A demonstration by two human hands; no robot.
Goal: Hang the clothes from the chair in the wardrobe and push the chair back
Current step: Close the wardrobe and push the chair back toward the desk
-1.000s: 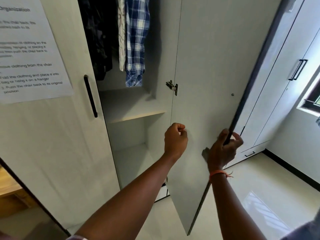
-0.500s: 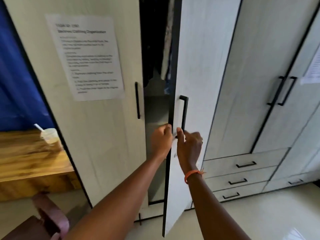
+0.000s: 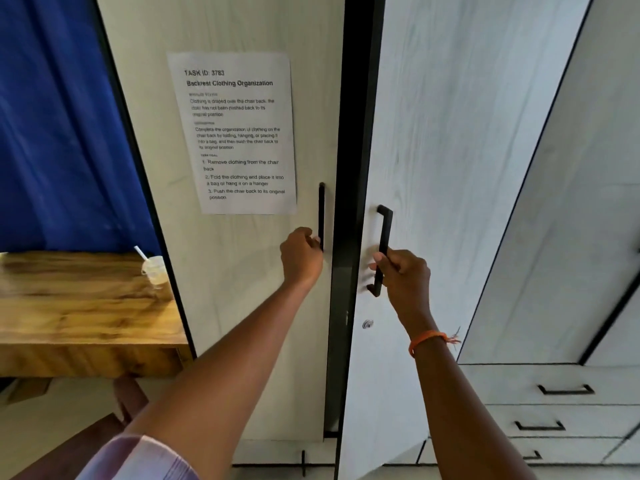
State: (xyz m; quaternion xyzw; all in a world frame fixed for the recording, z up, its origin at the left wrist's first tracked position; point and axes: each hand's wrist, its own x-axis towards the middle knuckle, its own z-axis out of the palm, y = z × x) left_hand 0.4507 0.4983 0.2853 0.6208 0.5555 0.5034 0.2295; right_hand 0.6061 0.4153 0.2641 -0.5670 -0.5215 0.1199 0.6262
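Hands are working the two doors of the wardrobe (image 3: 450, 133). The left hand (image 3: 300, 255) is curling its fingers around the lower end of the black handle (image 3: 321, 216) on the left door (image 3: 242, 306), while the right hand (image 3: 403, 275) is gripping the bar handle (image 3: 382, 244) of the right door (image 3: 433, 150), thumb on the near side and fingers wrapped behind. Half a second ago both hands were bunched together at the right door's edge; now they are sitting apart, one on each handle. The gap between the doors is narrowing to a dark strip, and the hanging clothes that were showing through it a moment ago are no longer visible. The right door is standing slightly proud of the left. A printed task sheet (image 3: 239, 133) is sticking to the left door above the left hand. Far left, a wooden desk (image 3: 69, 323) is carrying a plastic cup with a straw (image 3: 152, 268) in front of a blue curtain (image 3: 52, 116). Part of a dark chair (image 3: 86, 441) is showing at the bottom left, near the desk. An orange band (image 3: 427, 341) is circling the right wrist, and drawers (image 3: 561, 389) are sitting low on the right.
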